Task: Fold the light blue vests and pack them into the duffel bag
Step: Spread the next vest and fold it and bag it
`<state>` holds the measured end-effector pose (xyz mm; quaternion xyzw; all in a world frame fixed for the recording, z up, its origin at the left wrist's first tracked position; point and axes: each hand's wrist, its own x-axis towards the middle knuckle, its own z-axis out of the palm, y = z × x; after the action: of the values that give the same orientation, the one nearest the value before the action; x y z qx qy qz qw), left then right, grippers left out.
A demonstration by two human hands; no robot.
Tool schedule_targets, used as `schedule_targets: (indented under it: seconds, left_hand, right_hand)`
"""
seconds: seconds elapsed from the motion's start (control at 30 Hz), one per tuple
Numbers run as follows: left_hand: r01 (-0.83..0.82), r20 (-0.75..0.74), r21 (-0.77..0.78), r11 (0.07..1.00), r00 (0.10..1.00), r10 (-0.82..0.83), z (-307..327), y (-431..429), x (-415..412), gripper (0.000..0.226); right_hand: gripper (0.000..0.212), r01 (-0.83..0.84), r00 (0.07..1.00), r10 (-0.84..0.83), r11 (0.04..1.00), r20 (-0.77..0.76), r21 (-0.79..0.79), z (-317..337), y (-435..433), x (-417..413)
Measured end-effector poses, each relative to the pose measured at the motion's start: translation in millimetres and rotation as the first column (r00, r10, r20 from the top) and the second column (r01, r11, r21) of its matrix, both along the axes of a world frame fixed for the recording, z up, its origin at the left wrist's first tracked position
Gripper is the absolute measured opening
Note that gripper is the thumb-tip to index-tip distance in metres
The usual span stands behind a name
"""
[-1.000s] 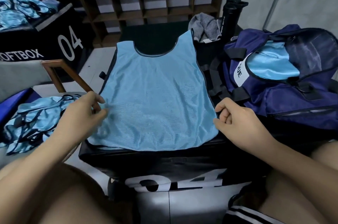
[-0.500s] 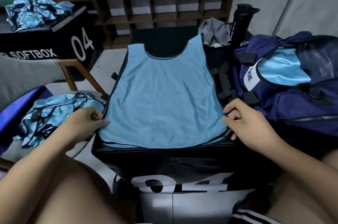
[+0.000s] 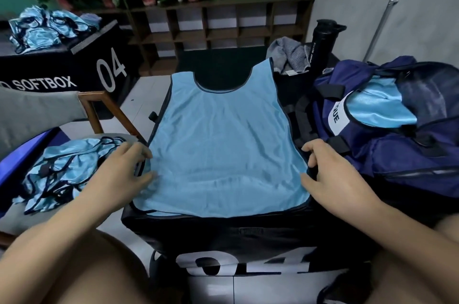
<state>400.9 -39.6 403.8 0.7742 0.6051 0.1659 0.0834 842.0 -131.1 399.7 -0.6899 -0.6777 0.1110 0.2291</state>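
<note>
A light blue vest (image 3: 223, 149) with dark trim lies flat, neck away from me, on a black case (image 3: 248, 234) marked 04. My left hand (image 3: 119, 177) pinches the vest's left side edge between thumb and fingers. My right hand (image 3: 332, 179) grips the right side edge with curled fingers. To the right stands a navy duffel bag (image 3: 409, 167), open at the top, with a folded light blue vest (image 3: 372, 107) inside. More crumpled light blue vests (image 3: 64, 172) are heaped on a chair seat at my left.
Another heap of vests (image 3: 44, 28) lies on a black SOFTBOX case at the back left. A black sport bottle (image 3: 323, 43) and a grey cloth (image 3: 290, 55) sit behind the bag. A wooden shelf (image 3: 223, 23) with plants lines the far wall.
Both hands have stayed at the vest's side edges and the vest now lies smoother. My view has lifted slightly, showing more of the back wall.
</note>
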Motion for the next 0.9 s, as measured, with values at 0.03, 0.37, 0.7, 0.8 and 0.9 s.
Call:
schedule_targets:
  seconds: [0.03,0.37,0.7,0.8,0.9]
  left_hand:
    - [0.041,0.0,0.014,0.999,0.999,-0.041,-0.4,3.3,5.0,0.033]
    - [0.185,-0.014,0.006,0.983,0.983,-0.184,21.4,120.2,59.1,0.018]
    - [0.008,0.089,0.021,1.0,0.996,-0.01,37.3,276.7,83.1,0.005]
    - [-0.121,0.213,-0.018,0.993,0.969,0.122,33.0,319.7,75.8,0.009]
    - [-0.233,0.3,-0.051,0.971,0.924,0.238,25.5,355.8,62.1,0.008]
  right_hand:
    - [0.041,-0.018,0.998,0.016,0.999,0.063,0.041,5.6,2.0,-3.1]
    - [0.018,-0.129,0.96,0.131,0.991,0.248,-0.027,76.5,143.0,-24.6]
    - [0.021,0.01,0.944,0.05,0.984,0.326,-0.18,93.3,333.0,-3.4]
    - [0.023,0.08,0.953,-0.026,0.982,0.301,-0.168,85.8,376.5,16.5]
    - [0.023,0.127,0.974,-0.097,0.982,0.205,-0.138,74.6,409.1,33.2]
